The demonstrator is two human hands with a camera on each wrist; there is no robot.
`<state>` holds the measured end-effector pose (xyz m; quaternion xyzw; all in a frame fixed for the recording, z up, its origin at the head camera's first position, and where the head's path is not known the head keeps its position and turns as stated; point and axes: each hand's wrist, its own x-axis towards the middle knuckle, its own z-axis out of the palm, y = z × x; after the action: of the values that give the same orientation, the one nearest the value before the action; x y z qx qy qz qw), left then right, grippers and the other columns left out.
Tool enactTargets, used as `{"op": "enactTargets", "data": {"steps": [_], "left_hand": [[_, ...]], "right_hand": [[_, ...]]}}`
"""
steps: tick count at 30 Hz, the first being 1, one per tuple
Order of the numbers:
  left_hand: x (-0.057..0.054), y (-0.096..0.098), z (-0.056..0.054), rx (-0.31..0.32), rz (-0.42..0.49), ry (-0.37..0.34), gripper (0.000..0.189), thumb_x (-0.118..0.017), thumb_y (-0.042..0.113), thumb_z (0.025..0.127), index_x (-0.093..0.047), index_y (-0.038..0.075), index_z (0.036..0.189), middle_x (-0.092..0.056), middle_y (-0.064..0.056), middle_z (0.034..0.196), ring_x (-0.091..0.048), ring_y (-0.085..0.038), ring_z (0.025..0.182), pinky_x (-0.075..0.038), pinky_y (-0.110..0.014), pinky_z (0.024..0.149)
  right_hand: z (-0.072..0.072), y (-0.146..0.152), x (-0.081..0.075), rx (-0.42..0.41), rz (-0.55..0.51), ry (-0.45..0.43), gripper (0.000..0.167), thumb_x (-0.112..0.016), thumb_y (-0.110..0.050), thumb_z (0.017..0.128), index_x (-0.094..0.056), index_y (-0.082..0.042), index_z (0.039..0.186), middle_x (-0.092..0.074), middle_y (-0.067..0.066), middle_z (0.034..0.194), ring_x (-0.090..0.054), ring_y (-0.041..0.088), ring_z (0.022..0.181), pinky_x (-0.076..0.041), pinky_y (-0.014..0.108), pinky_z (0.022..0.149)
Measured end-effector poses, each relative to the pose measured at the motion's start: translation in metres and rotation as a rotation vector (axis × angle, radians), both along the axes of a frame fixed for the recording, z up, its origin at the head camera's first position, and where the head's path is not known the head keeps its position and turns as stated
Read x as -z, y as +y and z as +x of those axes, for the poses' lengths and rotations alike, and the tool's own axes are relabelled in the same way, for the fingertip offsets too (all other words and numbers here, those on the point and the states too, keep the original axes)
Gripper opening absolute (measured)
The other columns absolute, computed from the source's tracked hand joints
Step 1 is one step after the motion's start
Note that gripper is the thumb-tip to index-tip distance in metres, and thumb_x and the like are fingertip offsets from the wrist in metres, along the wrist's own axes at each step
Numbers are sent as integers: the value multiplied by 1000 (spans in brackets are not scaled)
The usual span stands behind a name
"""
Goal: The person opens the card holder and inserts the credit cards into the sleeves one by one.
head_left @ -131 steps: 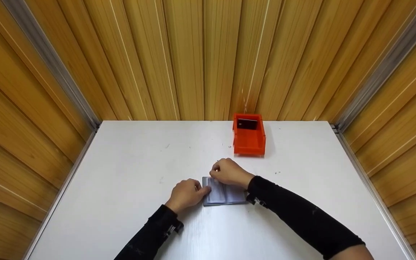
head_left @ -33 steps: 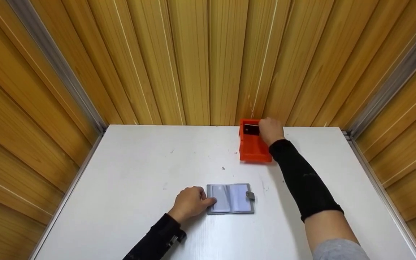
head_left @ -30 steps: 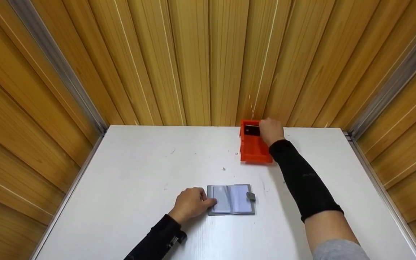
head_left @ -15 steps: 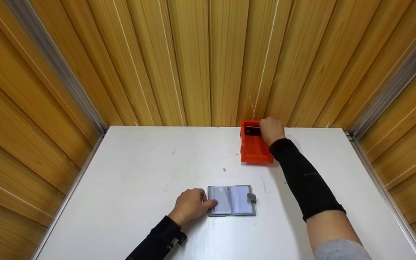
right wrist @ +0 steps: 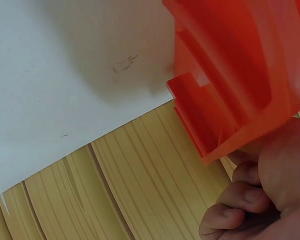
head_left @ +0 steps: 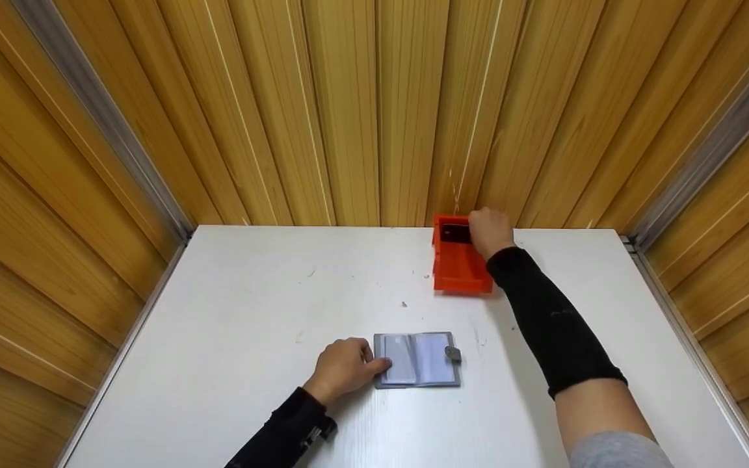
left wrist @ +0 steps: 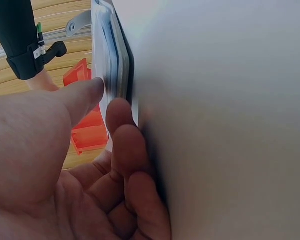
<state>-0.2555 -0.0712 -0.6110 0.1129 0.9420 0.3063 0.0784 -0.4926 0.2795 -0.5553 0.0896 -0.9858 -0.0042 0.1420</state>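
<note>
A grey card holder (head_left: 434, 359) lies spread open on the white table, clear plastic sleeves facing up and its snap strap (head_left: 452, 354) at the right edge. My left hand (head_left: 343, 368) holds its left edge: in the left wrist view the thumb (left wrist: 85, 97) presses on the sleeves, with curled fingers against the cover's edge. My right hand (head_left: 491, 232) is at the back right corner of an orange bin (head_left: 462, 285). A black card (head_left: 455, 234) stands against the bin's back, next to that hand. Some right fingers curl in the right wrist view; the bin wall hides the other fingertips.
The white tabletop (head_left: 251, 305) ends at a wood-patterned back wall (head_left: 309, 130), close behind the bin. Similar side walls (head_left: 30, 273) stand at left and right. Small specks and marks (head_left: 404, 304) dot the table.
My right hand has gone from the card holder to the bin at the back. Over the last second it barely moves there. The left hand keeps its place on the holder.
</note>
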Motion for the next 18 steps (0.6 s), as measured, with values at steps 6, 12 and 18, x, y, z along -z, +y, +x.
{"op": "enactTargets", "data": {"steps": [6,12,18], "left_hand": [[1,1,0,7,12,5,42,-83,50,93,-64,19,73,-53,9,65,-49,-11,64,-36,-29,60],[0,1,-1,4,10,2,42,-83,50,93,-63,18,74,-56,8,67,-51,-13,66,-37,-30,61],[2,0,-1,10,5,1,42,-83,51,93,-63,19,74,-55,8,67,-51,-13,65,-37,-29,61]], "right_hand": [[7,6,-7,-19,-47,-13,14,-65,5,94,-78,7,89,-78,27,90,-77,45,86,-64,59,73],[10,11,-18,-31,-103,-93,12,-70,-1,94,-80,4,99,-79,27,98,-77,47,94,-63,60,80],[13,15,-25,-29,-178,-166,16,-67,-1,94,-80,2,103,-80,25,105,-76,46,101,-62,61,84]]}}
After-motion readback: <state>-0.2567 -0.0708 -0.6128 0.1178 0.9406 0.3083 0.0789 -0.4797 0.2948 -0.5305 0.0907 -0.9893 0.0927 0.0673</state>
